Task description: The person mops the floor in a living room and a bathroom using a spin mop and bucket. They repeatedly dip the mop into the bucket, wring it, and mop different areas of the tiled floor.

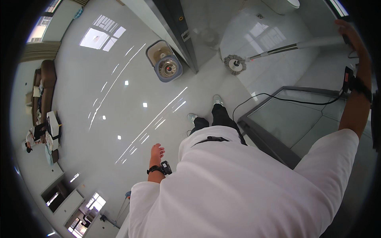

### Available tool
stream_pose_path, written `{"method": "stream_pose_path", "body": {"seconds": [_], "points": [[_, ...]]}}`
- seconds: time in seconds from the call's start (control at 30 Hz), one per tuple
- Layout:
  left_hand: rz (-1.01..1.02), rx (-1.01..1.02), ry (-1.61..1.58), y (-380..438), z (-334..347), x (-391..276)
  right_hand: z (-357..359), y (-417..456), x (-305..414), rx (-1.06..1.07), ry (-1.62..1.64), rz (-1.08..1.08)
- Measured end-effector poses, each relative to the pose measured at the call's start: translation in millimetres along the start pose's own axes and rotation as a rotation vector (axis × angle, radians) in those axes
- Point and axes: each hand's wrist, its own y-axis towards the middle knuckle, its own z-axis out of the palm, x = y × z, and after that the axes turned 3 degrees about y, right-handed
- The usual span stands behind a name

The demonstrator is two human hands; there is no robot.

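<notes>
My right hand (351, 34), at the upper right edge, is around the dark top end of a mop's handle (282, 48); its fingertips are partly hard to make out. The handle slants to a round grey string mop head (235, 64) on the glossy floor, just inside a doorway. My left hand (157, 150) hangs at my side above the floor, holding nothing, with its fingers loosely bent. A grey-blue spin mop bucket (168, 79) with a round perforated wringer basket (168, 69) stands outside the doorway, beside the door frame.
A dark-framed glass door (268, 135) is at my right, with a black cable (293, 101) looping above it. A white toilet (282, 6) is at the top. A brown sofa (48, 77), a low table (53, 123) and another person (32, 138) are far left.
</notes>
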Motion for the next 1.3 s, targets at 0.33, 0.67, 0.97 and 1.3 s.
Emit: {"method": "stream_pose_path", "body": {"seconds": [0.33,0.67,0.97,1.3], "points": [[0.365,0.042,0.018,-61.7,104.0,-104.9,-24.5,123.9,-22.2,-0.003,0.134,-0.041],[0.324,-0.074,-0.112,-41.5,93.3,-67.7,108.3,88.0,72.8,-1.436,0.044,-0.477],[0.168,-0.161,-0.393,-4.0,90.1,62.8,309.4,88.3,9.1,-0.733,0.948,-0.024],[-0.008,-0.009,-0.668,34.1,39.5,214.9,220.1,31.2,50.0,-1.154,-0.484,0.283]]}}
